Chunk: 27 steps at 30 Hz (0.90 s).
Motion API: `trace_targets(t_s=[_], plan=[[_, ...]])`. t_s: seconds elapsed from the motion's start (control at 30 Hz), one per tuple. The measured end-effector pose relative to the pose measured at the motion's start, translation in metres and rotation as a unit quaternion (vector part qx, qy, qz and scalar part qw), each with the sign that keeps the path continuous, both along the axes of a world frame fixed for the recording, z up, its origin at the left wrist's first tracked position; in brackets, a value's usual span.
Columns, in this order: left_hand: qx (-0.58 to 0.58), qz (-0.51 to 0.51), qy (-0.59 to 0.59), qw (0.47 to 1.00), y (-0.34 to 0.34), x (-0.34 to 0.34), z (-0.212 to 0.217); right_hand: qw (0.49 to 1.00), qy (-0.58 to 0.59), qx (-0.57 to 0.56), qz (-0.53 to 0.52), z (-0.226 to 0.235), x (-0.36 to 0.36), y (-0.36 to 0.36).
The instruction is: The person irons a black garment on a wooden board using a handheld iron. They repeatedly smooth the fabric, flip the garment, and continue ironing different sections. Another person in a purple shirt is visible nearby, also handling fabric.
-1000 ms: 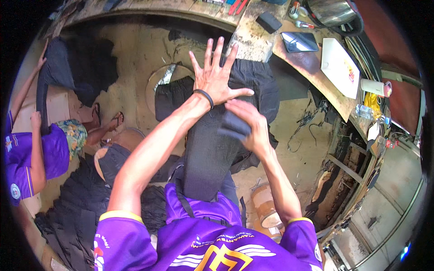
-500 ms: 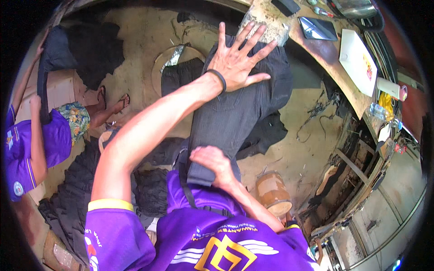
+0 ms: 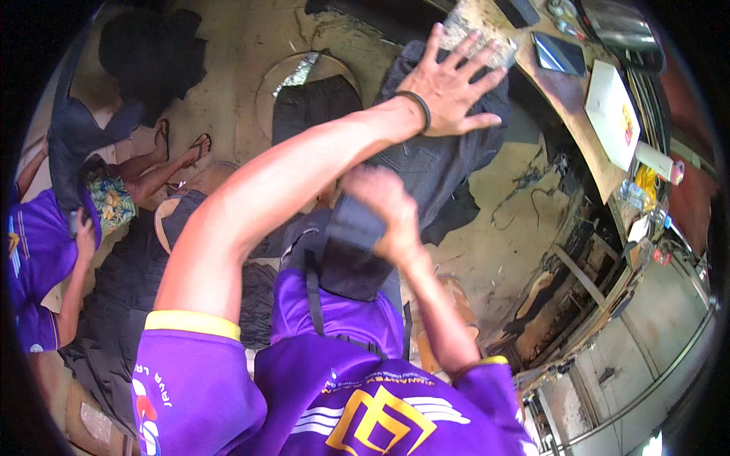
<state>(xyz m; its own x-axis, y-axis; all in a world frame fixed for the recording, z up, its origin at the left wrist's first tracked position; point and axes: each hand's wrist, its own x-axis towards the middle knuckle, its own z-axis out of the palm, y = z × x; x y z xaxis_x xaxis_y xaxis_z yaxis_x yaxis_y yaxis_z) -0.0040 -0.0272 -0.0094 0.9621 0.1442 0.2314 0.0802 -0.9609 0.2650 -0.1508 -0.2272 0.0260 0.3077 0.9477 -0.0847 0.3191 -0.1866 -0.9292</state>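
A pair of faded black jeans (image 3: 433, 169) lies stretched out in front of me. My left hand (image 3: 454, 90) rests palm down on their far part, fingers spread. Nearer to me, my right hand (image 3: 386, 204) is over the near end of the leg, beside its paler hem band (image 3: 353, 222). Motion smears its fingers, so their grip is unclear. Between that band and my lap shows a darker black piece (image 3: 351, 266); I cannot tell whether it belongs to the jeans. A black band circles my left wrist.
At left, a person in a purple shirt (image 3: 57, 235) holds dark trousers (image 3: 80, 140). Black cloth (image 3: 114, 334) is heaped on the floor. A round wooden piece (image 3: 266, 91) bears dark cloth. On the right-hand table are a dark-screened device (image 3: 559, 55) and a white box (image 3: 610, 114).
My right hand has moved farther from me, and the leg's near end has shifted with it. My left hand stays spread on the jeans. The person at left has lowered the trousers.
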Motion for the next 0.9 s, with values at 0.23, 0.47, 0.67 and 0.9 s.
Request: trace_targets(t_s=[0.23,0.47,0.67,0.9], plan=[[-0.229,-0.023,-0.249,0.941,0.016,-0.007,0.008,0.920,-0.306,0.133,-0.204,0.051,0.052,0.017],[-0.481,0.272,-0.054,0.832,-0.083,-0.213,-0.027,0.823,-0.158,0.023,-0.545,-0.040,0.038,-0.014],[-0.339,0.248,0.177,0.890,-0.123,-0.404,0.032,0.888,-0.322,-0.079,-0.319,-0.020,-0.156,-0.101],[-0.060,0.154,-0.134,0.977,-0.030,-0.339,0.040,0.935,-0.237,-0.055,-0.258,0.009,-0.172,-0.086]])
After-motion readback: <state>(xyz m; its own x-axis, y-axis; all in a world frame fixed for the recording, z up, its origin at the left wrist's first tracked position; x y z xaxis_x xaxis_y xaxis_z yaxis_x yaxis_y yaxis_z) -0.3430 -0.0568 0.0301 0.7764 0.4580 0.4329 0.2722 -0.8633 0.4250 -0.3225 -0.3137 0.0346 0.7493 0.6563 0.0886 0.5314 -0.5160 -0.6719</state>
